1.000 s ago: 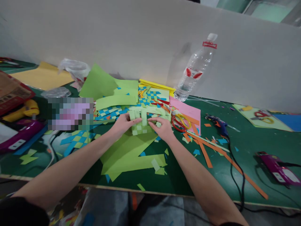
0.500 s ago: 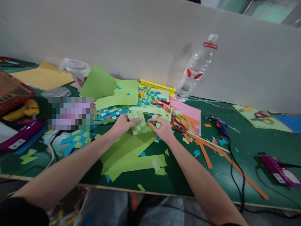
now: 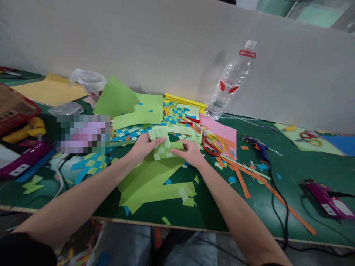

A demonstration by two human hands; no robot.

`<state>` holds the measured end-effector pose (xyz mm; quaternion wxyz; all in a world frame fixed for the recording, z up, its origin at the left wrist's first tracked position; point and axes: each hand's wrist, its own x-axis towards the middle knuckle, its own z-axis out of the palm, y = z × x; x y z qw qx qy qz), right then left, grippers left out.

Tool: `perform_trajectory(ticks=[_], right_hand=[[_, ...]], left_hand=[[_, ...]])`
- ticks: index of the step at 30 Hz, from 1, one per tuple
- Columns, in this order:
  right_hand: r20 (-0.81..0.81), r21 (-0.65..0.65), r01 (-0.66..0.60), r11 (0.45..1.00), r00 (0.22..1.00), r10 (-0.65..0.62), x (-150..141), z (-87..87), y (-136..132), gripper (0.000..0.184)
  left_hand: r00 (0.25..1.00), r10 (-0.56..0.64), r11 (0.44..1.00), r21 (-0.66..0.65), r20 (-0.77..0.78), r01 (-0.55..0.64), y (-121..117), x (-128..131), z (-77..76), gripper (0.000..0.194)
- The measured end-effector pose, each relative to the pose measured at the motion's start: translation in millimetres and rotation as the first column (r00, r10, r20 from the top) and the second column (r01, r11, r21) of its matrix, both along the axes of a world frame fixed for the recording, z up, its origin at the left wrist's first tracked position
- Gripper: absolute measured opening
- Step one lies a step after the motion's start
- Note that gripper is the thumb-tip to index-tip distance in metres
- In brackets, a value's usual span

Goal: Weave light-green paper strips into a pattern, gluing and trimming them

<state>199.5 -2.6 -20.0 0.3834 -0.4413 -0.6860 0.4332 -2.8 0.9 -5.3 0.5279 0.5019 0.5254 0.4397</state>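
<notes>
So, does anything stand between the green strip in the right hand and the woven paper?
Nothing visible does. The right hand pinches the green strip at the right edge of the woven paper, which the left hand holds.

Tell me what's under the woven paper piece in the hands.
A green sheet shows past the near edge of the woven paper piece; what lies directly beneath is covered and cannot be seen.

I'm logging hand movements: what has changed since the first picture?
The woven paper, in the left hand, has tilted and shifted slightly left. The thumb of the right hand has moved down, and the green strip now shows more broadly above it. The left hand kept its hold; the bottle and glue gun stayed put.
</notes>
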Motion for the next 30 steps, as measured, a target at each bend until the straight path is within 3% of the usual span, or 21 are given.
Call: perform_trajectory(ticks=[3,8,21,27,30], right_hand=[[-0.047,-0.064,-0.037,0.997,0.998,0.034,0.9,-3.5,1.2,0.032],[-0.044,-0.015,0.000,1.000,0.999,-0.001,0.1,-2.3,1.7,0.032],[0.058,0.075,0.114,0.991,0.991,-0.119,0.5,1.5,1.0,0.050],[-0.058,-0.156,-0.076,0.985,0.996,0.067,0.6,4.6,-1.2,0.036],[-0.117,-0.147,-0.089,0.985,0.991,0.072,0.3,2.2,0.4,0.032]], left_hand=[[0.998,-0.008,1.000,-0.028,0.069,0.010,0.3,0.7,-1.3,0.045],[0.998,-0.031,0.997,-0.072,0.059,0.035,0.1,2.2,-2.1,0.046],[0.999,-0.016,1.000,0.002,-0.034,0.016,-0.3,2.1,-0.1,0.049],[0.999,0.044,0.998,0.040,0.016,-0.044,2.7,-0.3,-3.9,0.049],[0.996,0.032,0.999,0.041,0.080,-0.035,3.6,-0.6,-5.7,0.048]])
